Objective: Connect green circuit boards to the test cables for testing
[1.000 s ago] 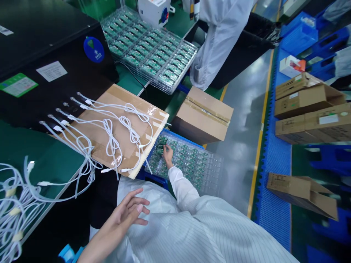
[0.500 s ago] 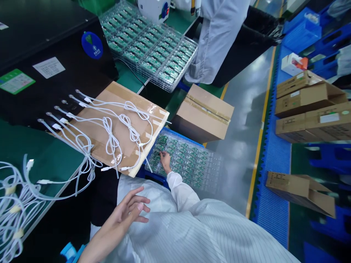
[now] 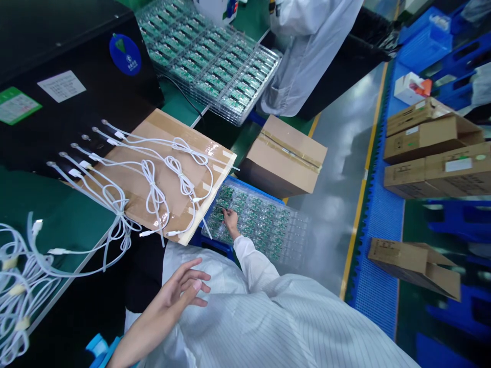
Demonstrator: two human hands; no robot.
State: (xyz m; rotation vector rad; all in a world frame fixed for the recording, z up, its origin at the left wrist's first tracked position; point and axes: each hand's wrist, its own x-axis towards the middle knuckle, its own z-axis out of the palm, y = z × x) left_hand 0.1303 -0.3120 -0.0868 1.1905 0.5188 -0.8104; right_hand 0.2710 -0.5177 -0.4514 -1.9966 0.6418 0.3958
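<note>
My right hand [image 3: 231,221], in a white striped sleeve, reaches down into a clear plastic tray [image 3: 291,240] of small green circuit boards [image 3: 264,225] on a blue crate beside the bench. Its fingertips are pinched together on one board near the tray's left end. My left hand [image 3: 184,287] hovers over my white-clad lap with its fingers spread and nothing in it. A cardboard sheet [image 3: 169,138] with several white cables [image 3: 153,186] taped across it lies on the bench edge, just left of the tray.
A black machine [image 3: 65,56] stands on the green bench. More clear trays of boards [image 3: 215,56] lie at the back beside a person in a white coat [image 3: 307,46]. A taped carton [image 3: 286,153] sits behind the tray. Cartons [image 3: 433,148] and blue mats lie right; loose cables [image 3: 23,286] lie left.
My right hand has shifted a little to the left and nearer within the tray, staying on the boards. My left hand has hardly moved. The view has drifted slightly.
</note>
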